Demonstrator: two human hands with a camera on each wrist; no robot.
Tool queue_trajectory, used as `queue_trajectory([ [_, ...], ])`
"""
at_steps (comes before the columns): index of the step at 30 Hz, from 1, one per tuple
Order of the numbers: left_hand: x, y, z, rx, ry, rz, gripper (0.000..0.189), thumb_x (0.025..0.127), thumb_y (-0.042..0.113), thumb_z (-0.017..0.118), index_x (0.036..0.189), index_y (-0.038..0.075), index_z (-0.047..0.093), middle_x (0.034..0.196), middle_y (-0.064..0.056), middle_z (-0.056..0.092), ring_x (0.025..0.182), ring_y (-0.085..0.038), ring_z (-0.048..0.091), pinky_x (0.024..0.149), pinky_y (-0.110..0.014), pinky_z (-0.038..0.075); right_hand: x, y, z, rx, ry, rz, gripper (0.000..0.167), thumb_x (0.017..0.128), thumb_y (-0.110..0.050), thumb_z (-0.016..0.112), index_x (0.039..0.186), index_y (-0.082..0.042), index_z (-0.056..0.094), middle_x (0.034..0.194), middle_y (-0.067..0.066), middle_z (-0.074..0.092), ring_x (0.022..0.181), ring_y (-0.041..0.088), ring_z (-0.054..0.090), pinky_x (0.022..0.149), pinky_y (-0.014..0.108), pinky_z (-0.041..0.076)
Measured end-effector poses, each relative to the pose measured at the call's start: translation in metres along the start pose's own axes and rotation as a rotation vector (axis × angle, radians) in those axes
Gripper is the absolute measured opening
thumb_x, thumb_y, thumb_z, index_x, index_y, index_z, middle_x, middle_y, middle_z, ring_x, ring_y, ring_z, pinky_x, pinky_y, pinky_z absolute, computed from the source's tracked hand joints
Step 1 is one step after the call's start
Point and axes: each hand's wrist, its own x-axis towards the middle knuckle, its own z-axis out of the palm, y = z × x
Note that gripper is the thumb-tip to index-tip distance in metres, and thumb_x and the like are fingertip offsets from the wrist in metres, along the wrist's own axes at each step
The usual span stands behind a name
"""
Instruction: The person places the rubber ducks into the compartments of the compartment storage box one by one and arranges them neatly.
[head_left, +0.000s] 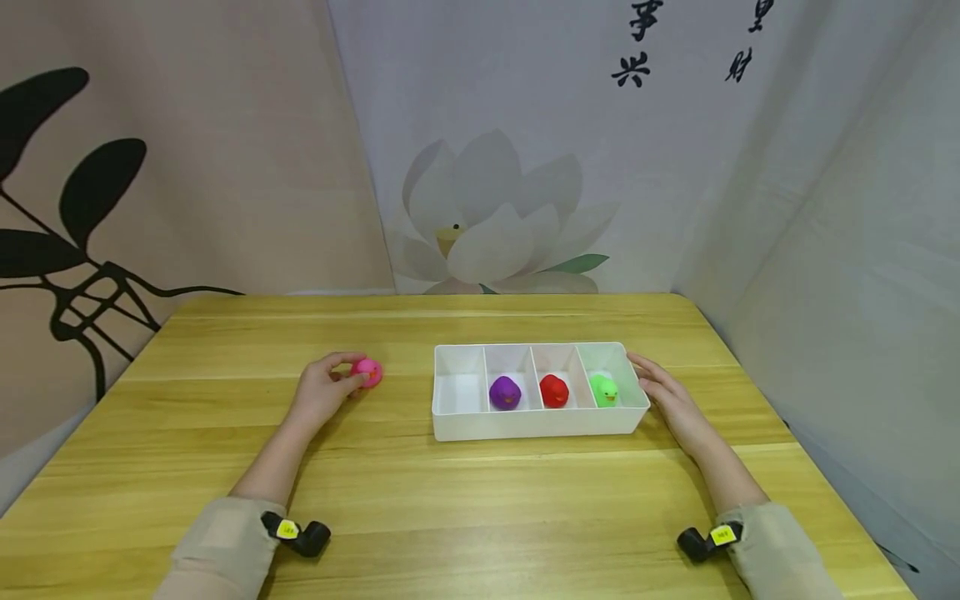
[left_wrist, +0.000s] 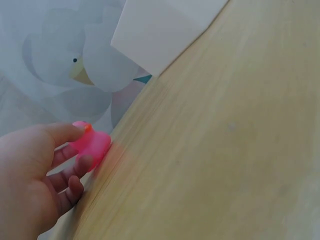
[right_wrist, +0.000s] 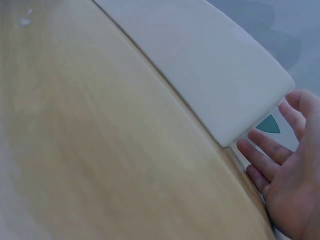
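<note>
A pink rubber duck (head_left: pixel 368 372) is on the table's left side, pinched between the thumb and fingers of my left hand (head_left: pixel 324 390). In the left wrist view the duck (left_wrist: pixel 95 145) shows its orange beak, and its base is right at the tabletop. To the right stands a white box (head_left: pixel 525 425) with several compartments in a row. A purple duck (head_left: pixel 505 393), a red duck (head_left: pixel 554 391) and a green duck (head_left: pixel 603 390) sit in separate compartments; the leftmost one holds nothing. My right hand (head_left: pixel 669 402) rests its relaxed fingers against the box's right end.
The wooden table (head_left: pixel 480 517) carries all of this. Behind it hangs a cloth backdrop (head_left: pixel 495 100) printed with a lotus and dark characters. Black wrist cameras are strapped over both sleeves (head_left: pixel 228 542).
</note>
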Motion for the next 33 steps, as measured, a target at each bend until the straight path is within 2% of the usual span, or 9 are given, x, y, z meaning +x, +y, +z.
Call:
queue_trajectory([
  [3,0.0,0.0,0.0,-0.015,-0.002,0.003,0.039,0.09,0.015,0.069,0.125,0.0,0.06,0.084,-0.018,0.067,0.069,-0.021,0.064,0.057,-0.024,0.048,0.0,0.002,-0.001,-0.007,0.003,0.003,0.049,0.105,-0.025,0.039,0.15,-0.007,0.031,0.144,0.025,0.035,0.122,0.009,0.041,0.095,0.015,0.033],
  [14,-0.002,0.01,-0.001,-0.025,0.01,0.021,0.033,0.089,0.014,0.069,0.12,0.005,0.062,0.077,-0.02,0.062,0.06,-0.022,0.057,0.048,-0.028,0.047,-0.001,0.004,-0.003,-0.025,0.008,0.002,0.049,0.104,-0.029,0.04,0.149,-0.011,0.033,0.143,0.024,0.036,0.122,0.007,0.041,0.095,0.015,0.033],
  [19,-0.005,0.017,-0.002,-0.051,0.006,0.027,0.034,0.089,0.014,0.069,0.121,0.006,0.062,0.076,-0.025,0.059,0.055,-0.024,0.054,0.045,-0.029,0.046,-0.001,0.003,-0.002,-0.023,0.004,-0.005,0.049,0.104,-0.028,0.04,0.149,-0.01,0.032,0.144,0.024,0.035,0.122,0.007,0.041,0.095,0.015,0.034],
  [28,-0.01,0.036,-0.005,-0.09,-0.016,0.045,0.036,0.088,0.02,0.071,0.12,0.006,0.063,0.08,-0.027,0.057,0.064,-0.029,0.054,0.047,-0.025,0.04,0.0,0.004,-0.003,-0.03,0.004,0.007,0.049,0.104,-0.029,0.039,0.15,-0.011,0.032,0.146,0.024,0.034,0.124,0.008,0.039,0.095,0.014,0.032],
  [33,-0.012,0.049,-0.003,-0.091,-0.022,0.064,0.033,0.087,0.014,0.072,0.117,0.005,0.064,0.074,-0.017,0.057,0.065,-0.029,0.054,0.052,-0.03,0.046,0.0,0.005,-0.003,-0.025,0.0,0.002,0.049,0.105,-0.028,0.039,0.149,-0.009,0.032,0.145,0.025,0.034,0.125,0.009,0.039,0.095,0.015,0.033],
])
